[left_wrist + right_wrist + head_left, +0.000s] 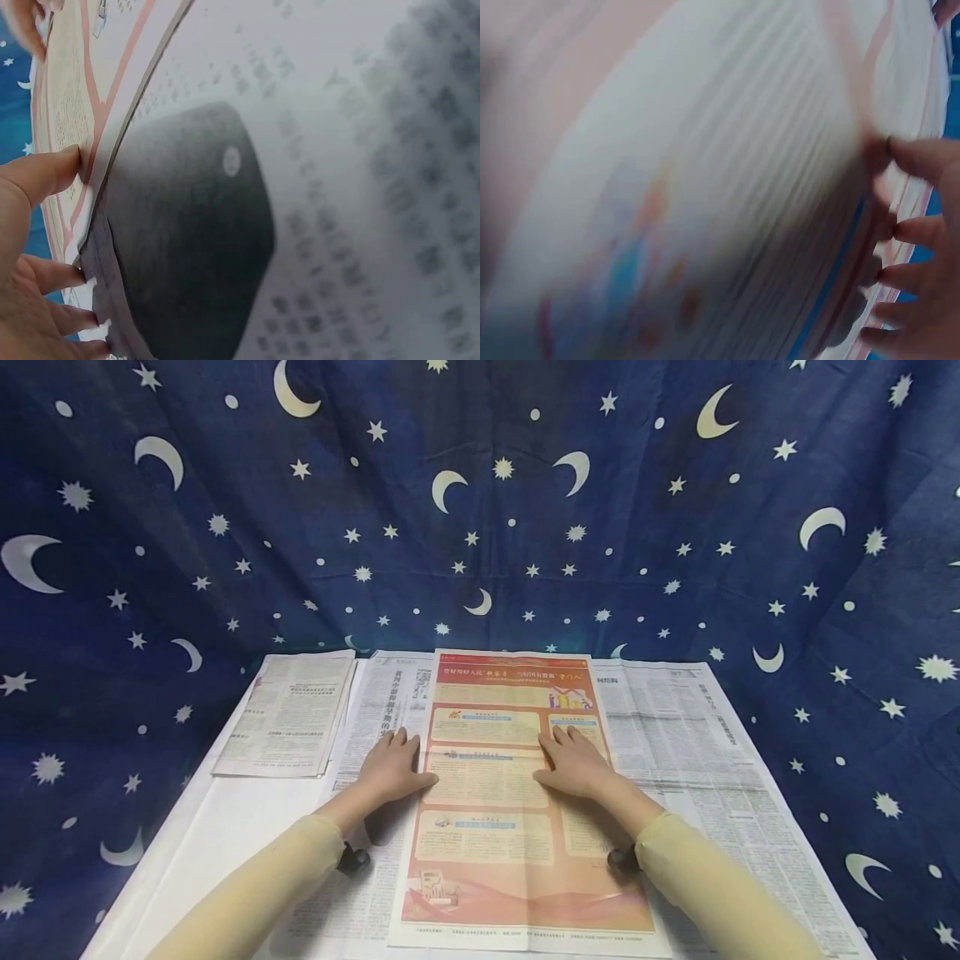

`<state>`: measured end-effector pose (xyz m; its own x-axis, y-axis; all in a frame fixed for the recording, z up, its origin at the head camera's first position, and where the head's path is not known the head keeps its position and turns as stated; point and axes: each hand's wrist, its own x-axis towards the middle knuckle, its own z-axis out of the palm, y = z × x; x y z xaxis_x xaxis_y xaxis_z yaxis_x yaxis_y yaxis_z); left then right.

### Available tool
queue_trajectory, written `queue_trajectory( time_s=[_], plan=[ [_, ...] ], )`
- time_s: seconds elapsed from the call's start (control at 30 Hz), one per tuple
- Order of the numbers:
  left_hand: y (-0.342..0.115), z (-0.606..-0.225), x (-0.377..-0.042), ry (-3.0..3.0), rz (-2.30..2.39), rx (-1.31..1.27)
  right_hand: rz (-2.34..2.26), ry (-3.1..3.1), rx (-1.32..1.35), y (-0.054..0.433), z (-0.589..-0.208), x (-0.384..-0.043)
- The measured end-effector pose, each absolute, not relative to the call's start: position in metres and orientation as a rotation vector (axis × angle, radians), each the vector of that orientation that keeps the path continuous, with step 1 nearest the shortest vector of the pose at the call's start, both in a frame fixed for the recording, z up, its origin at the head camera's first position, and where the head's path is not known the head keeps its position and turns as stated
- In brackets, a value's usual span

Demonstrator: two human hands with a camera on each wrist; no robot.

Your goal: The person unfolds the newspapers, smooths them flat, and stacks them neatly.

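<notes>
A red and cream newspaper page [491, 835] lies flat in the middle, on top of a wider spread of black-and-white newspaper [682, 752]. My left hand [392, 767] rests at the left edge of the red page, its thumb on the page and its fingers over the printed sheet beneath. In the left wrist view the left thumb [56, 172] touches the page near its edge. My right hand [576, 764] lies on the right part of the red page with fingers spread. The right wrist view shows the right fingertips [911, 229] touching the paper; much of that view is blurred.
A folded stack of newspaper [288, 714] sits at the back left of the white table [217, 843]. Behind and around the table hangs a dark blue cloth [480, 510] with moons and stars.
</notes>
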<state>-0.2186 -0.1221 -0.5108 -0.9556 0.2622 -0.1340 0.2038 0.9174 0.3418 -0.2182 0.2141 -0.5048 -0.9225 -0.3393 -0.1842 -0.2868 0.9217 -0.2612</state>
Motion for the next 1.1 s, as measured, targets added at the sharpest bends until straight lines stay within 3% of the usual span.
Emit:
queue_trajectory(
  time_s=[0.23, 0.47, 1.1],
  plan=[
    [-0.122, -0.514, -0.219, 2.898, 0.531, 0.371, -0.653, 2.863, -0.691, 0.159, -0.500, -0.217],
    [-0.121, -0.512, -0.216, 2.914, 0.553, 0.388, -0.981, 2.700, -0.549, 0.119, -0.502, -0.228],
    [-0.116, -0.502, -0.213, 2.720, 1.059, 0.339, -1.039, 2.582, -0.507, 0.101, -0.506, -0.248]
  ],
)
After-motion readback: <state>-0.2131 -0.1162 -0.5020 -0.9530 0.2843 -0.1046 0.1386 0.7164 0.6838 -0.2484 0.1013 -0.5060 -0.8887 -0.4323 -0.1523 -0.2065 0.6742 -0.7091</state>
